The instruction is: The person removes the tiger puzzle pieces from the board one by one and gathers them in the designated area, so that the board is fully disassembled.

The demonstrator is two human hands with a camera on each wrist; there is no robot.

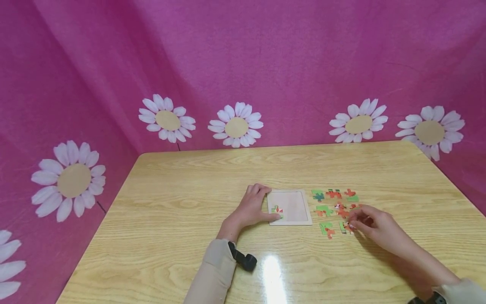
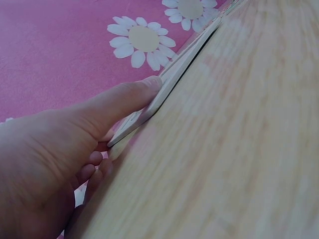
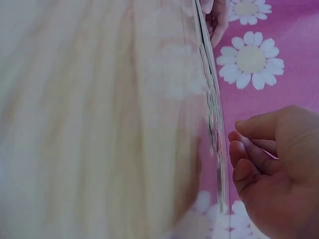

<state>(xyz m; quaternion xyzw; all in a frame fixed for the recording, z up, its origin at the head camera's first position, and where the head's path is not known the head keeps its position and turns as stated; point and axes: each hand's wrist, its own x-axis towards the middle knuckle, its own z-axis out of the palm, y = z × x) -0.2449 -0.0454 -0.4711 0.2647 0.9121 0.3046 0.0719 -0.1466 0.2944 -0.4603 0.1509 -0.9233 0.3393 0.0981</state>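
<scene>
My left hand [image 1: 252, 207] holds the left side of a pale square puzzle tray [image 1: 307, 211]. Its thumb lies on the tray's near left part, beside a small puzzle piece [image 1: 276, 209] inside the rim. The other fingers reach the far left corner. In the left wrist view the thumb [image 2: 129, 97] presses on the tray's edge. Over the right side of the loose puzzle pieces hovers my right hand [image 1: 379, 228], fingers loosely bent, thumb near the index fingertip. A piece with green and dark parts [image 1: 343, 228] lies by its fingertips. The right wrist view shows nothing between those fingertips [image 3: 239, 124].
Several loose pieces in green and orange-red, among them a green-and-teal one [image 1: 318, 195] and a green-and-orange one [image 1: 327, 229], lie in rough rows right of the tray. A wooden table [image 1: 171, 219] carries everything. Behind it hangs a pink cloth [image 1: 265, 63] with white daisies.
</scene>
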